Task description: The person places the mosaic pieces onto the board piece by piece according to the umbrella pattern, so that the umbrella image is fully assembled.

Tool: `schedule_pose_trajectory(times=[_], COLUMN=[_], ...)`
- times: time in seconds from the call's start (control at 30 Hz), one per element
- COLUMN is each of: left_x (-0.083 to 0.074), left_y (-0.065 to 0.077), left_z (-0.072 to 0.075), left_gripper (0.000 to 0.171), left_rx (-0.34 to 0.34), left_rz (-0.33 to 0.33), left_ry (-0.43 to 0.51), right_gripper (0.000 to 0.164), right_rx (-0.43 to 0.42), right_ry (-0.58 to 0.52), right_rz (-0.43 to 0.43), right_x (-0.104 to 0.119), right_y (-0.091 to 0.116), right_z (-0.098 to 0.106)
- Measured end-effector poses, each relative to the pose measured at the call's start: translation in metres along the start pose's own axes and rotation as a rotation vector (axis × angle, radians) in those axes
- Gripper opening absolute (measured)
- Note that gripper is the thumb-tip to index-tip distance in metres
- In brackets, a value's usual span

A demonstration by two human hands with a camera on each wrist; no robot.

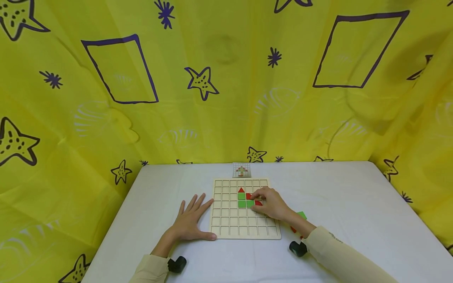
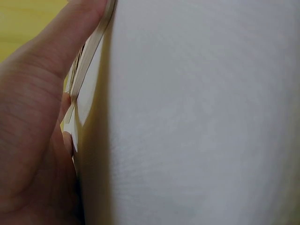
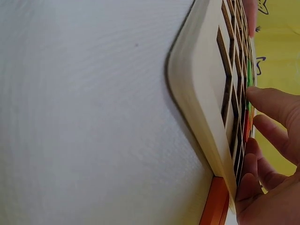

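A pale wooden grid board [image 1: 230,222] lies on the table. Set in its cells are a red triangle [image 1: 241,190], several green squares [image 1: 242,204] and further red pieces [image 1: 258,203]. My left hand [image 1: 189,224] is spread flat at the board's left side, thumb at the lower left corner and a fingertip by the left edge. Over the board's right half, my right hand [image 1: 270,203] bends its fingers, with thumb and forefinger apart. In the right wrist view the thumb tip touches a green piece [image 3: 249,70], and the forefinger is by a red piece [image 3: 246,125].
A small pattern card [image 1: 242,170] lies behind the board. Loose green [image 1: 302,215] and red [image 1: 293,229] pieces lie right of the board, partly hidden under my right forearm. A yellow patterned curtain [image 1: 226,118] hangs behind the white table [image 1: 170,179].
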State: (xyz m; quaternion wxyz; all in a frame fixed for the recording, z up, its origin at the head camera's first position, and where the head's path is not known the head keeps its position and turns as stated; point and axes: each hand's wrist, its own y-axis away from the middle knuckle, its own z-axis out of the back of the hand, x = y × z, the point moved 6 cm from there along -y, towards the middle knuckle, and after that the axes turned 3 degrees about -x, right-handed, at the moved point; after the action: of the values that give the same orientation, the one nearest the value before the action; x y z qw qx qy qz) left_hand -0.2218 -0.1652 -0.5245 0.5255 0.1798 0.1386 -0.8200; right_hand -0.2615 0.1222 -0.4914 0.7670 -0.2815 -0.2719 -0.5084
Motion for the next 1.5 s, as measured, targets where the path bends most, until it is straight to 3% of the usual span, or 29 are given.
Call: schedule_pose_trajectory(times=[0.2,0.57,0.93,1.5], left_x=[0.0,0.0,0.0,0.001], left_y=[0.001,-0.001,-0.001,-0.001], left_z=[0.0,0.0,0.0,-0.002], left_gripper=[0.122,0.123,0.123,0.122], left_rx=[0.009,0.009,0.005,0.0], left_rz=[0.017,0.016,0.018,0.016], left_ry=[-0.006,-0.003,-0.01,-0.021], right_gripper=[0.031,0.046,0.048,0.047], right_rx=[0.03,0.088,0.041,-0.036], right_ry=[-0.013,-0.14,-0.079,-0.066], right_rz=[0.021,0.016,0.015,0.043], right_x=[0.003,0.0,-0.012,-0.048], right_y=[0.001,0.01,0.026,0.073], right_z=[0.002,0.024,0.058,0.106])
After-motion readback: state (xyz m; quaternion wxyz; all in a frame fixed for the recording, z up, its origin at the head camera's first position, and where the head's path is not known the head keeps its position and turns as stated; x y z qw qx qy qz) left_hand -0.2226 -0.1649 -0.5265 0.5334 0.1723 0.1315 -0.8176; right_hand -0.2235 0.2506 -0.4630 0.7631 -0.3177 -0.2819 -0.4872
